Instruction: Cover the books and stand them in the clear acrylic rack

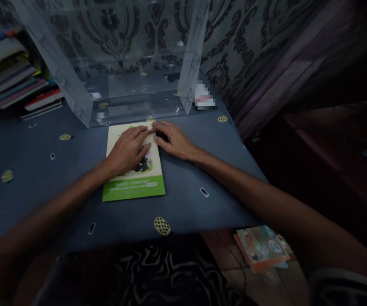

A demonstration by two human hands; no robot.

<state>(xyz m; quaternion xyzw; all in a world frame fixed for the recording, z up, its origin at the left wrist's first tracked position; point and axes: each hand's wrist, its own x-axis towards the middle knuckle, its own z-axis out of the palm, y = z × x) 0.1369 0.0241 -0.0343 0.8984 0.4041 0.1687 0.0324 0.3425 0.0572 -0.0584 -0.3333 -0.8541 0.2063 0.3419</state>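
A thin book or booklet (pixel 132 187) with a cream and green cover lies flat on the blue patterned tablecloth (pixel 190 212). My left hand (pixel 128 151) rests palm down on its cover, fingers stretched out and hiding part of the picture. At the book's upper right edge is my right hand (pixel 173 139), its fingertips touching the corner and its thumb apart from the bent fingers. The fingertips of both hands nearly meet near the top of the cover.
Behind the book stands a clear plastic shelf (pixel 81 106). A stack of books (pixel 11 76) is at the back left. A small blurred white item (pixel 204 100) sits right of the shelf. Below the table's right part, colourful booklets (pixel 261 246) lie on the floor.
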